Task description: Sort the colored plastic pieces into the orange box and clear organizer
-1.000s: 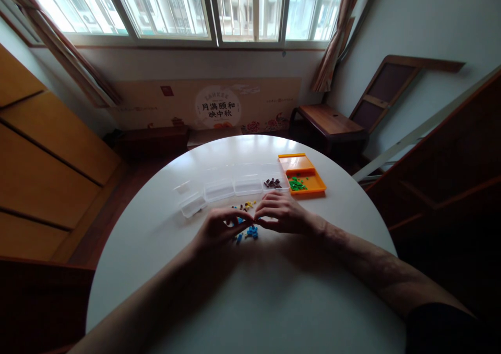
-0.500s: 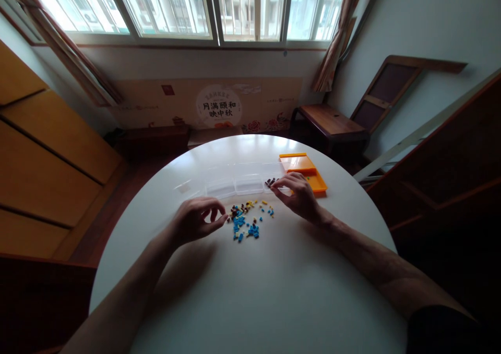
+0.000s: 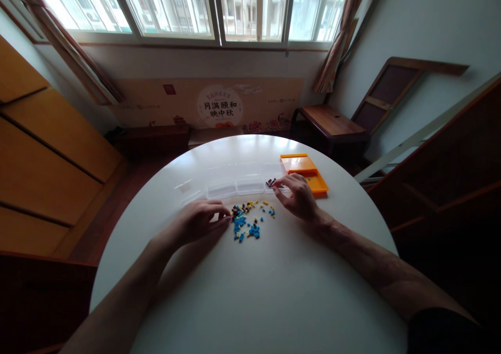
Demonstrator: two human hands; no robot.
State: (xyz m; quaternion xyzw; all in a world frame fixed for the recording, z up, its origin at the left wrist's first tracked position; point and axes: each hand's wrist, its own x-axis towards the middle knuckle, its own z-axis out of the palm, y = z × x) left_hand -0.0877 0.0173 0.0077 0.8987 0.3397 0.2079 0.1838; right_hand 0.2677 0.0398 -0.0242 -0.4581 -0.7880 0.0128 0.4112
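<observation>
Since the frame half a second back, my left hand (image 3: pixel 198 219) has slid a little to the right, and its fingertips now sit right at the left edge of the pile of small bricks (image 3: pixel 248 220); a second ago both hands were together over that pile. My right hand (image 3: pixel 298 195) has barely shifted from where it was half a second ago, up by the far containers.

I see the left hand resting on the round white table (image 3: pixel 254 291), palm down, fingers curled loosely together and the thumb tucked under. I cannot tell whether it pinches a brick. The right hand lies with its fingers bent and close together, the tips just beside the dark bricks (image 3: pixel 270 182) in the rightmost clear box (image 3: pixel 274 183). Whether it grips one of them is too small to make out.

The pile lies on the bare tabletop between the two hands, mostly blue pieces nearer me, with yellow and dark ones scattered toward the far side. A row of clear boxes (image 3: pixel 235 186) stands just beyond it, side by side. An orange tray (image 3: pixel 299 163) lies at the right end of that row, partly covered by the right hand.
</observation>
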